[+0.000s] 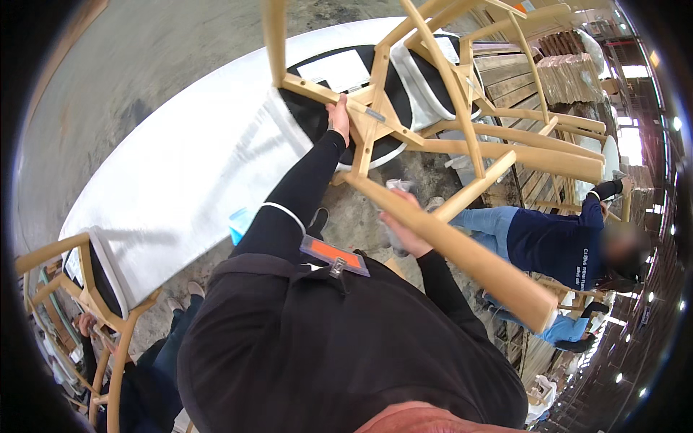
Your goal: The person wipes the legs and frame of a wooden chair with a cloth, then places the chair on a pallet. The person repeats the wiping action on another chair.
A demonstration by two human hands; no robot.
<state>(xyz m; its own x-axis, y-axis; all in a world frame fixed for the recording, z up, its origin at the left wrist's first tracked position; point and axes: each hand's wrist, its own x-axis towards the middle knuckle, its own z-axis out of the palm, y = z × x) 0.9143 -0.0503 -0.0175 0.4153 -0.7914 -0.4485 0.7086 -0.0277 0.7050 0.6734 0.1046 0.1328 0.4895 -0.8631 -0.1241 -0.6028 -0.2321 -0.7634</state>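
Note:
A light wooden chair point(462, 252) lies upside down on a long white-covered table point(180, 144), its black seat underside facing up. My left hand point(338, 120) is closed around a wooden brace beneath the seat. Close to my body, my right hand point(408, 227) grips a pale cloth point(392, 232) against a thick wooden leg of the chair. That leg hides part of the hand, and the cloth is a little blurred. A white paper sheet point(336, 71) lies on the seat's underside.
Another upturned chair point(534, 58) stands just beyond mine. At the lower left, a person's hand point(86, 323) is at a third chair point(90, 278). A person in a navy top point(552, 242) works at the right, near stacked wooden boards point(505, 76). A blue item point(240, 222) sits on the table edge.

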